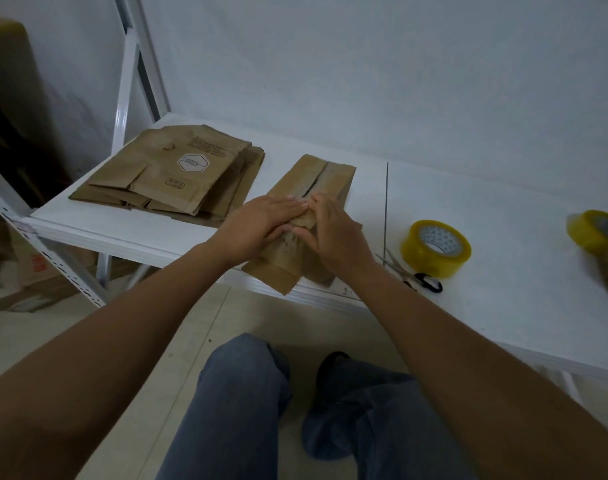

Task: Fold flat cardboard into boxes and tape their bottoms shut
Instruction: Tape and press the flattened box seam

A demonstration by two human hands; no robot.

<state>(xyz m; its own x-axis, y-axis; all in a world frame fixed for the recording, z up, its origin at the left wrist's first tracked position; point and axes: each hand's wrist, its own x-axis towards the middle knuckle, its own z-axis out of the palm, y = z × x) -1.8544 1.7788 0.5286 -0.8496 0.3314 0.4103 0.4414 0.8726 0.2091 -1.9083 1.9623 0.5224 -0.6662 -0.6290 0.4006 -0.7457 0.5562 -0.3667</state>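
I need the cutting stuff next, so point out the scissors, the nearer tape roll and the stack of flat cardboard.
scissors [428,280]: head view, black handle loops.
nearer tape roll [436,247]: head view, yellow outer band.
stack of flat cardboard [170,174]: head view, top sheet.

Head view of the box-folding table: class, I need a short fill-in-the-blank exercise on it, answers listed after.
1. Both hands, left hand and right hand, press on the folded ____.
2. The scissors lie beside a roll of ____ tape.
3. The stack of flat cardboard lies to the box's ____.

Answers: box; yellow; left
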